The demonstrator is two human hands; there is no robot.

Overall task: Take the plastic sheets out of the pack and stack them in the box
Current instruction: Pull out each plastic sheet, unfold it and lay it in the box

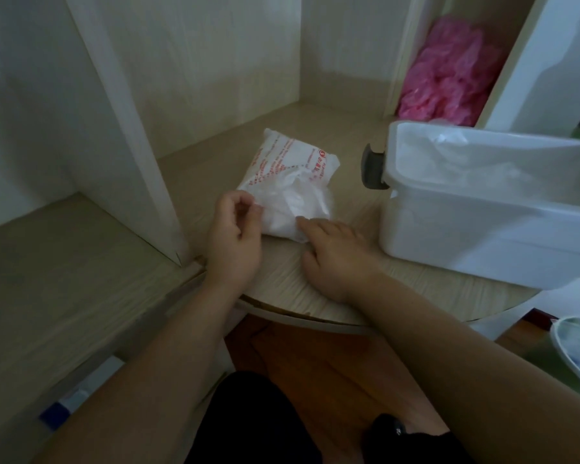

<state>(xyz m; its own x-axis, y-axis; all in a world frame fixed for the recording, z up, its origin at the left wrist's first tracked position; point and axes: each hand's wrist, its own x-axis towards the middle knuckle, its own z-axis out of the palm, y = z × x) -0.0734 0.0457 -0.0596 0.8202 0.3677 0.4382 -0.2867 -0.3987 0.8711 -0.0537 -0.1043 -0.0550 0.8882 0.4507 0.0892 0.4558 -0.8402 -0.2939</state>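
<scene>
A white plastic pack with red print lies on the wooden shelf, its near end torn open with crumpled clear sheets showing. My left hand is at the pack's near left corner, with thumb and fingers curled and pinching its edge. My right hand lies flat on the shelf, with straight fingers touching the pack's near right edge. The white translucent box stands open to the right, with some clear plastic inside it.
A grey latch sticks out of the box's left end. A pile of pink plastic fills the compartment at the back right. A vertical shelf divider stands at the left. The shelf's curved front edge is near me.
</scene>
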